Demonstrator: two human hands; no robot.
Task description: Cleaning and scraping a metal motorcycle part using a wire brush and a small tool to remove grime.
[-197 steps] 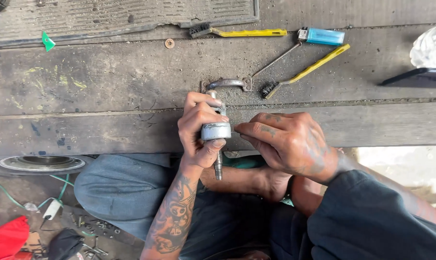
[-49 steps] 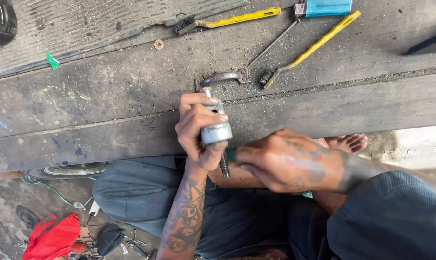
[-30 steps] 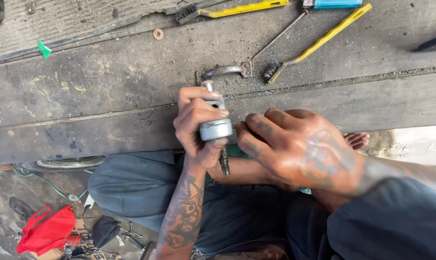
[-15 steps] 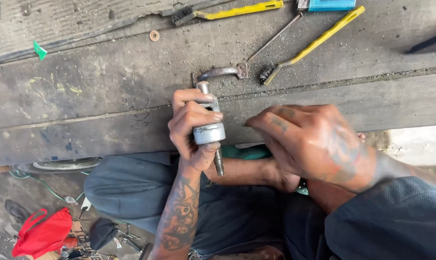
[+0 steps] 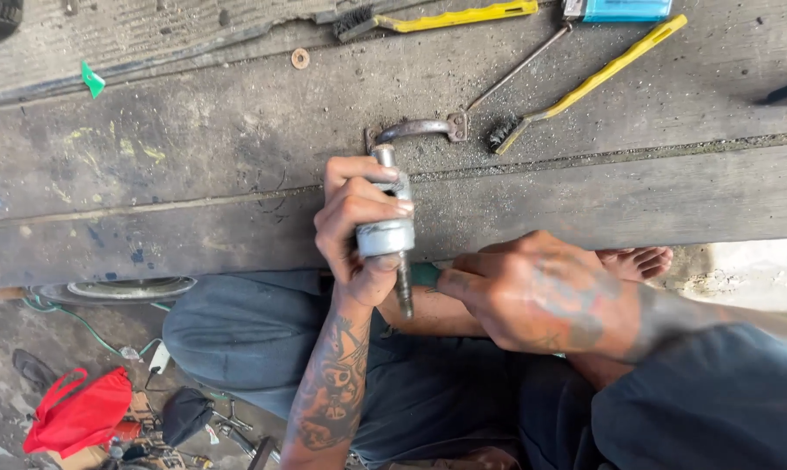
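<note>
Two hands on one part | left hand [image 5: 358, 222] clamped round grey metal cylinder [image 5: 385, 237], upright over worktop [image 5: 193, 174] edge | right hand [image 5: 545, 296] fingers together at its lower shaft [image 5: 404, 292] | I'd judge: steady the grip, turn gently.
</note>
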